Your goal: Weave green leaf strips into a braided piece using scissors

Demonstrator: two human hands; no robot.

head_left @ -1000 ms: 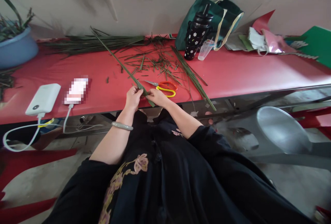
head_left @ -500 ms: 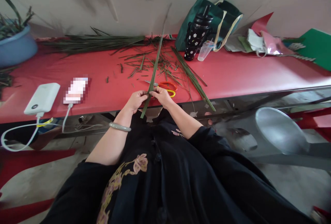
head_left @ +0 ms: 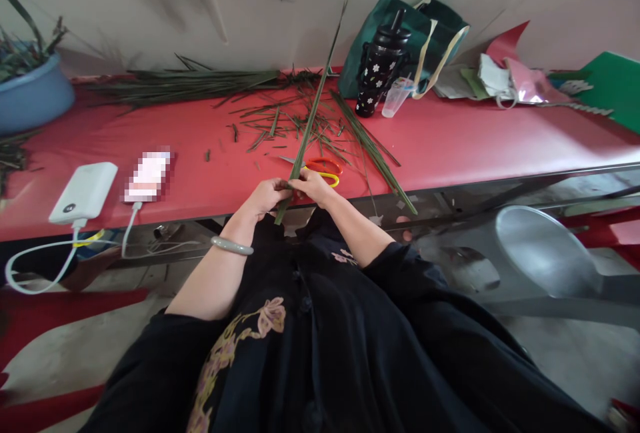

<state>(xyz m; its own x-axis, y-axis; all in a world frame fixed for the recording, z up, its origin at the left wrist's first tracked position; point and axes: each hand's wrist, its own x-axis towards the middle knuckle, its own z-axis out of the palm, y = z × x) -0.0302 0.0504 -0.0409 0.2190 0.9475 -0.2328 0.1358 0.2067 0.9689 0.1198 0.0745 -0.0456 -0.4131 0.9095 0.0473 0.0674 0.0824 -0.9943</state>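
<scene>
Head view: nearest, both hands meet at the table's front edge — the left hand and right hand each pinch the lower part of a long green leaf strip. This looks like the working of the strip's base; the next move likely calls for a steady two-handed pinch. The strip's long axis runs up and away, tilted slightly right, tip toward the wall. Just behind lie scissors, then scattered cuttings on the red table.
</scene>
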